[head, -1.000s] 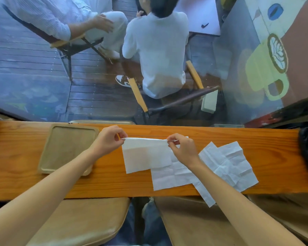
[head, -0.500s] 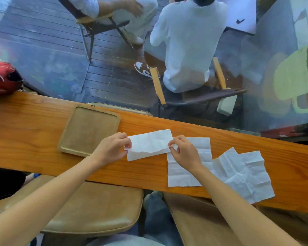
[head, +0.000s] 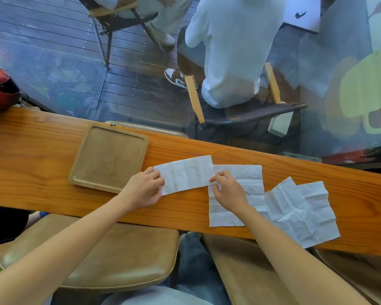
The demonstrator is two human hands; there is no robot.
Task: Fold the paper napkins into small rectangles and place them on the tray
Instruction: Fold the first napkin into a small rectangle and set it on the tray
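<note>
A person is sitting at the wooden counter [head: 42,137], working a folded napkin [head: 185,173] that is lying flat just right of the tray [head: 110,155]. The left hand [head: 144,190] is pinching its left end, fingers curled on the paper. The right hand [head: 229,192] is pinching the lower right corner between thumb and fingertips, resting over a 2nd napkin [head: 249,181]. A 3rd napkin [head: 299,212], unfolded and creased, is lying farther right.
</note>
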